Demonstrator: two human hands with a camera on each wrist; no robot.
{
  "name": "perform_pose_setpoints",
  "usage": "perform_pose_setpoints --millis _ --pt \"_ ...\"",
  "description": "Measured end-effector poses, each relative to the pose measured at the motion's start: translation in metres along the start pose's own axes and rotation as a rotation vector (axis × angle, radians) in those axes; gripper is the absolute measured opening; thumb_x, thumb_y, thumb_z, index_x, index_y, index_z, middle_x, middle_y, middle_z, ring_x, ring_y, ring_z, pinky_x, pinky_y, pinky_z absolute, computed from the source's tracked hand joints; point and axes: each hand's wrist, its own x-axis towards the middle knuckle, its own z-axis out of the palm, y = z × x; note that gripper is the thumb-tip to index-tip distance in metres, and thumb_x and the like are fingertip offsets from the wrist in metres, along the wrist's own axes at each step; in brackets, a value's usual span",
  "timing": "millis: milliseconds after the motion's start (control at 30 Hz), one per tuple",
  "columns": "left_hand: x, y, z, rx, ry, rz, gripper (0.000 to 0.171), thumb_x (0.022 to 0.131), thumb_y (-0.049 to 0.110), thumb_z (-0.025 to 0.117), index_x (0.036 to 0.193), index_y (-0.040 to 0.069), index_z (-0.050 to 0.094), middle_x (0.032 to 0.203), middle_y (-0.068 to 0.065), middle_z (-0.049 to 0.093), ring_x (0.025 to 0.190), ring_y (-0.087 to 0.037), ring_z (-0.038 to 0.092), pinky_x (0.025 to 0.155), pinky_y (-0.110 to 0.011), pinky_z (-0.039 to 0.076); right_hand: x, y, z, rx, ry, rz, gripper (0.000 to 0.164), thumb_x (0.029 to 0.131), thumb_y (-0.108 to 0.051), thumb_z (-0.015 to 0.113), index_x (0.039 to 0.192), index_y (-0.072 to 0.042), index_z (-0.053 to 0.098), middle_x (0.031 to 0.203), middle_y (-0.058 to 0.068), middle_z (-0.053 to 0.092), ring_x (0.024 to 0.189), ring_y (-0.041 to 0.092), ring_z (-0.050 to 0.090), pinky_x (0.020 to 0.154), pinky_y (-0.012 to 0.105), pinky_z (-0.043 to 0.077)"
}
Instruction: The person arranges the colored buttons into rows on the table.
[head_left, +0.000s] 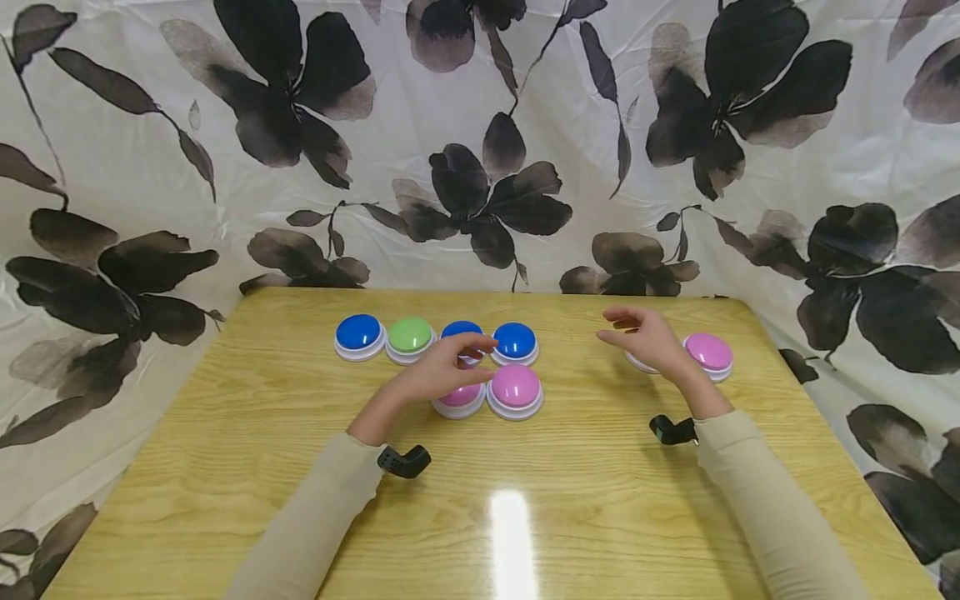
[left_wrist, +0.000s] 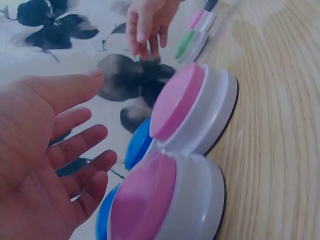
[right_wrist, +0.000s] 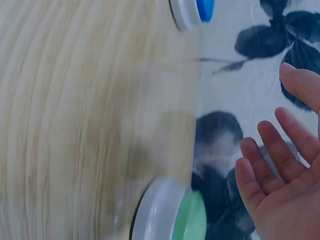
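Note:
My left hand (head_left: 435,368) hovers over the button group left of centre, fingers loosely bent and holding nothing. Under it, a pink button (head_left: 460,400) and a blue button (head_left: 459,328) are partly covered. Beside them sit another pink button (head_left: 516,386) and another blue one (head_left: 514,340). A green button (head_left: 410,335) and a blue button (head_left: 357,332) continue the back row leftward. Over on the right, my right hand (head_left: 651,340) is raised with relaxed fingers, grasping nothing. It hides most of a green button (right_wrist: 192,217), whose colour shows in the right wrist view.
A pink button (head_left: 708,352) stands at the right, beside the green one. All the buttons have white round bases on the wooden table (head_left: 585,500). Floral cloth (head_left: 480,108) hangs behind and at both sides. A black device (head_left: 405,461) sits at each wrist.

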Motion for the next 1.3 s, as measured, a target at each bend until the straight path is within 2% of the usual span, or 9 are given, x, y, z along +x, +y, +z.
perform_pose_setpoints --millis 200,233,433,467,600,833,967,1300 --pt "0.011 0.001 0.010 0.011 -0.037 0.052 0.050 0.092 0.018 0.069 0.135 -0.002 0.052 0.131 -0.019 0.056 0.117 -0.034 0.053 0.097 -0.047 0.044 0.000 0.016 -0.018 0.014 0.009 0.050 0.055 0.090 -0.030 0.072 0.131 0.002 0.055 0.135 0.023 0.052 0.124 0.036 0.047 0.100 0.049 0.041" --pt "0.011 0.006 0.011 0.012 -0.037 0.057 0.049 0.092 0.016 0.068 0.134 -0.002 0.052 0.130 -0.019 0.057 0.117 -0.035 0.053 0.096 -0.048 0.044 0.000 0.019 -0.020 0.019 0.012 0.058 0.056 0.090 -0.030 0.071 0.132 0.002 0.054 0.135 0.023 0.051 0.124 0.036 0.046 0.100 0.049 0.041" --pt "0.019 0.009 0.019 0.028 -0.045 0.079 0.047 0.092 0.016 0.068 0.133 -0.002 0.054 0.129 -0.017 0.058 0.116 -0.033 0.054 0.095 -0.043 0.046 0.004 0.031 -0.034 0.036 0.040 0.100 0.057 0.094 -0.033 0.065 0.135 0.004 0.051 0.132 0.024 0.053 0.122 0.035 0.048 0.102 0.046 0.038" --pt "0.022 0.005 0.020 0.031 -0.049 0.085 0.048 0.093 0.018 0.068 0.134 -0.001 0.054 0.130 -0.017 0.057 0.116 -0.031 0.054 0.095 -0.043 0.046 0.004 0.033 -0.036 0.035 0.045 0.105 0.056 0.095 -0.033 0.064 0.135 0.004 0.050 0.132 0.024 0.054 0.122 0.035 0.048 0.103 0.045 0.038" --pt "0.028 0.010 0.025 0.006 -0.067 0.092 0.048 0.093 0.018 0.067 0.134 -0.001 0.053 0.133 -0.017 0.056 0.119 -0.031 0.053 0.098 -0.043 0.044 0.006 0.041 -0.044 0.052 0.056 0.121 0.057 0.097 -0.033 0.061 0.138 0.005 0.048 0.136 0.025 0.050 0.126 0.036 0.045 0.105 0.046 0.036" --pt "0.038 0.019 0.036 -0.017 -0.104 0.082 0.047 0.094 0.017 0.067 0.137 0.004 0.052 0.133 -0.018 0.054 0.121 -0.032 0.052 0.100 -0.036 0.044 0.009 0.054 -0.048 0.092 0.054 0.168 0.061 0.098 -0.034 0.058 0.141 0.007 0.041 0.141 0.025 0.043 0.129 0.037 0.040 0.104 0.046 0.036" --pt "0.046 0.022 0.046 -0.047 -0.113 0.084 0.046 0.093 0.015 0.068 0.135 0.003 0.053 0.130 -0.021 0.055 0.119 -0.036 0.053 0.098 -0.037 0.046 0.011 0.055 -0.049 0.104 0.043 0.165 0.059 0.100 -0.031 0.056 0.141 0.009 0.040 0.139 0.026 0.044 0.128 0.038 0.041 0.104 0.048 0.036" --pt "0.059 0.030 0.073 -0.035 -0.135 0.091 0.047 0.094 0.016 0.066 0.136 0.003 0.052 0.129 -0.017 0.057 0.118 -0.031 0.054 0.095 -0.033 0.046 0.012 0.055 -0.048 0.054 -0.031 0.181 0.056 0.100 -0.028 0.057 0.140 0.009 0.042 0.139 0.027 0.045 0.131 0.039 0.038 0.105 0.049 0.035"
